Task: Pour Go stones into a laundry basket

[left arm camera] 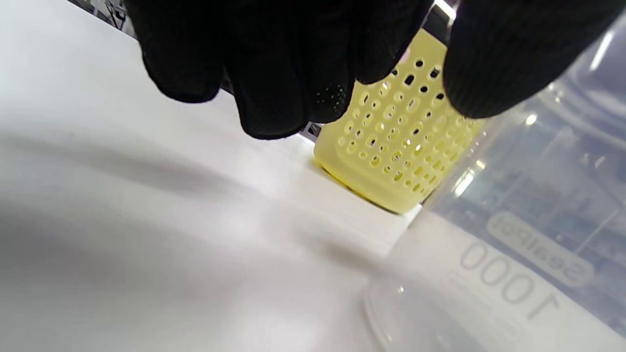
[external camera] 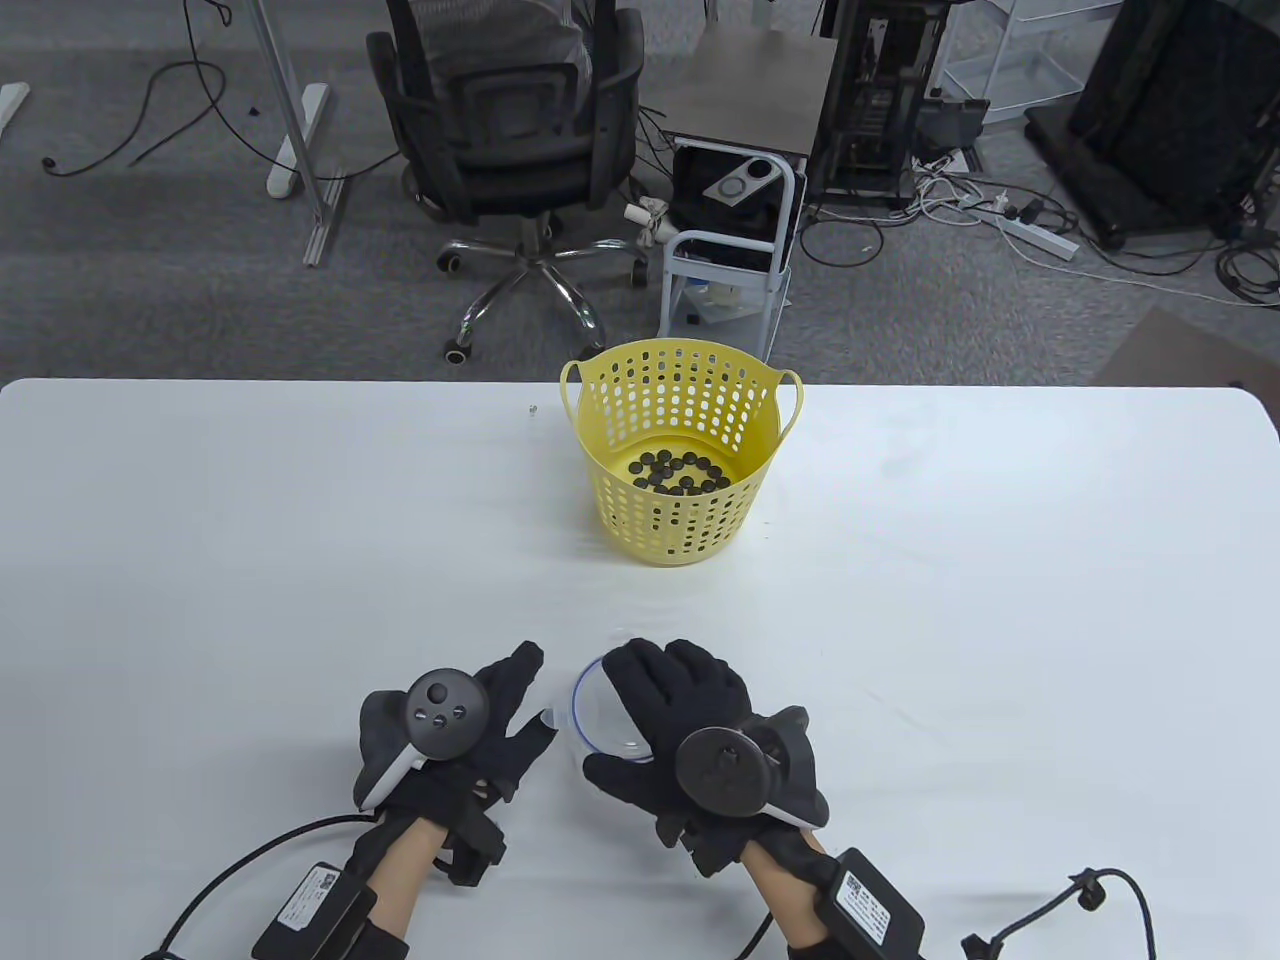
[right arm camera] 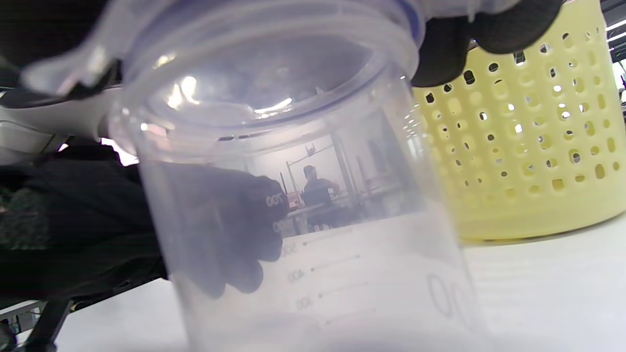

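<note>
Wrist views alone showing printed graduations: right hand (external camera: 690, 735) gripping clear plastic beaker (external camera: 600, 712), left hand (external camera: 455, 740) spreading beside; perforated yellow basket (external camera: 680, 455) holding black stones (external camera: 680, 474).

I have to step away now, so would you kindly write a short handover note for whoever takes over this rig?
Right hand: rests over the top of the clear measuring cup, fingers draped on its rim; the cup stands upright on the white table and looks empty.
Left hand: beside the cup, fingers spread, holding nothing.
Yellow laundry basket: upright at the table's far edge, centre.
Go stones: black, lying in the basket's bottom.
Done: the pour appears complete; no stones visible in the cup.
Left: probably only letting go of the cup.
</note>
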Demonstrator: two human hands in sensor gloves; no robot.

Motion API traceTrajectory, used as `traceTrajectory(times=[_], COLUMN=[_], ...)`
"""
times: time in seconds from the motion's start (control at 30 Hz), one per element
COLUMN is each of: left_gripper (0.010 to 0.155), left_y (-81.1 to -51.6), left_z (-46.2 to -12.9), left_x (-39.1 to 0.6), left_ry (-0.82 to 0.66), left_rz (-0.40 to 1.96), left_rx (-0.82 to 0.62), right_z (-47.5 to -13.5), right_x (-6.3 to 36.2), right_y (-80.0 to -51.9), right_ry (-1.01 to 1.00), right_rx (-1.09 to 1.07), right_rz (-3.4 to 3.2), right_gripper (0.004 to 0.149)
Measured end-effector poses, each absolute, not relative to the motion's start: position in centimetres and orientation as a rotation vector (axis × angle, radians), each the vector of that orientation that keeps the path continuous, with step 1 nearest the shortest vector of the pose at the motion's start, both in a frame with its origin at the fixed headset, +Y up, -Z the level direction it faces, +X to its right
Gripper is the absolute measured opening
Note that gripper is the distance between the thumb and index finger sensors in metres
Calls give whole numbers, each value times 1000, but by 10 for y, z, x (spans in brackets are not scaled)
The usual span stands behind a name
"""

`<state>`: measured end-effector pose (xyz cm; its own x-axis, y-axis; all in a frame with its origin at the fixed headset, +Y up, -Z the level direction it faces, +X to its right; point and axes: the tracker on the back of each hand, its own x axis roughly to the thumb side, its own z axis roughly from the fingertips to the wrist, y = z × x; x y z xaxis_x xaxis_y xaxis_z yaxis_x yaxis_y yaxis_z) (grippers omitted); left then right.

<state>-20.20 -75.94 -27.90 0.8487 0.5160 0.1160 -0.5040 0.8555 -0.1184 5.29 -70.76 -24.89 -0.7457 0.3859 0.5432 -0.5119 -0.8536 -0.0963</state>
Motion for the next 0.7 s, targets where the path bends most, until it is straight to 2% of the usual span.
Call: traceTrajectory(times=[0.17,0.3,0.5,0.7], left_gripper=[67,64,71,71], left_y=[-753,-750,-754,-756], left_z=[-276,-271,-265,-263], left_x=[-214,-222,-206,-193], left_ry=[-70,-5,-82,-110], left_rz=[649,818,898,903], left_rx=[12,79,-63,-126], right_z=[-248,-251,-269,-276], right_x=[55,70,100,100], right_y=[-707,-706,-727,-746], right_ry=[-339,-385,-221,-80], right_rx=[707,562,257,222], right_rz=[2511,2428,2212,2141], right_gripper=[86,81,74,68])
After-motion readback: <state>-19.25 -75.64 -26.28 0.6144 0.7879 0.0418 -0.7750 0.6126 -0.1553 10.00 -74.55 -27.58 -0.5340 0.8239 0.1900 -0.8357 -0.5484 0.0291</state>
